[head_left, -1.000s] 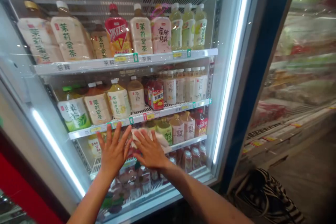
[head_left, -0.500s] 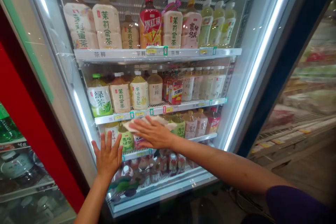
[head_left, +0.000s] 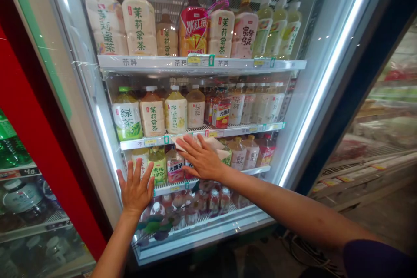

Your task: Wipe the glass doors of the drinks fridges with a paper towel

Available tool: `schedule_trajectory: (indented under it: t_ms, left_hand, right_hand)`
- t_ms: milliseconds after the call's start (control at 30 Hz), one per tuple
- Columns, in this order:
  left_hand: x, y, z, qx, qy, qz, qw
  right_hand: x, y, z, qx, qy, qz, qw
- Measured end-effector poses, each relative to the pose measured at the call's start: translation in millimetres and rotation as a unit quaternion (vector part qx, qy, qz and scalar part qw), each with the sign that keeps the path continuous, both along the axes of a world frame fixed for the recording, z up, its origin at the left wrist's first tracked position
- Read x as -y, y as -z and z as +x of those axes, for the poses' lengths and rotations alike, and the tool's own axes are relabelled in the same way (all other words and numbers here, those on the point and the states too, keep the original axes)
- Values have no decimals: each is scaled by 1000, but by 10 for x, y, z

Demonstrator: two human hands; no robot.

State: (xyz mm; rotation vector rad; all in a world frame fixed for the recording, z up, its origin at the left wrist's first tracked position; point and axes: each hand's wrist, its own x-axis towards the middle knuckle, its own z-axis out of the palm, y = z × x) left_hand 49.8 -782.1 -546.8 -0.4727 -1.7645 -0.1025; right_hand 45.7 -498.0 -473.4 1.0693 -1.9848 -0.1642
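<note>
I face a drinks fridge with a glass door (head_left: 293,108). My left hand (head_left: 136,187) lies flat on the lower left of the glass, fingers spread and empty. Further right and higher, my right hand (head_left: 202,157) presses a white cloth (head_left: 215,144) flat against the glass with its fingers stretched out. Behind the glass stand rows of tea bottles (head_left: 153,115) on white wire shelves (head_left: 202,62).
A red frame (head_left: 39,147) borders the fridge on the left, with another cooler of green bottles (head_left: 9,150) beyond it. A dark door post (head_left: 355,78) stands to the right, and past it an open chiller with packaged goods (head_left: 387,126).
My left hand slid left and down from beside the right hand to the door's lower left. My right hand carried the cloth slightly up and to the right across the glass.
</note>
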Motion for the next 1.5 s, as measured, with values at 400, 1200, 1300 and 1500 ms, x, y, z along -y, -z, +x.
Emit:
schedule_trajectory:
  t_ms: [400,1200,1300,1500]
  left_hand:
    - [11,23,-3,-13,-21,-8,1000]
    - [-241,-951,114,10,8,-107,994]
    - [-279,-1439,73,-24,9,-146,989]
    - [-343,-2153,87,-46,25,-170,984]
  right_hand:
    - [-392,-537,-148,-44,29,-52,997]
    - [-546,-1439,-240,-110,-86,172,975]
    - [-505,-1873,-256,-156,-6,-26,987]
    - [-660,-1611,-196,-94,-108,226,963]
